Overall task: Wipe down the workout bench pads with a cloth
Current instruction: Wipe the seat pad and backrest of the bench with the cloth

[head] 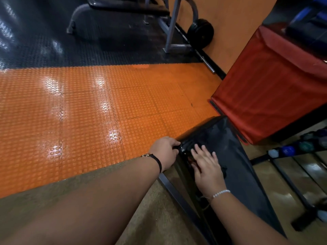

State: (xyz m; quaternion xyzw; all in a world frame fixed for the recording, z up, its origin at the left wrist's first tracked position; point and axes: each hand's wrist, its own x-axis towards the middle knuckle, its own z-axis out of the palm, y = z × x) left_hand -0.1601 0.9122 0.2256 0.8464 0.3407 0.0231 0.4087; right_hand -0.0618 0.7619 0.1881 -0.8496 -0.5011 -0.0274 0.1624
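A black bench pad [228,144] slopes from the lower right up toward the middle. My left hand [165,150] curls its fingers around the pad's far left corner. My right hand [207,167] lies flat on the pad's top with its fingers spread, pressing a dark cloth [224,171]; only a bit of the cloth shows, at the hand's right edge. A red bench pad [269,85] stands tilted just beyond the black one.
Studded orange floor mats [88,112] spread to the left, with black mats behind. A weight plate [200,33] and a bar [206,61] lie by the orange wall. Another bench [123,6] is at the top. A rack of small dumbbells [290,151] stands to the right.
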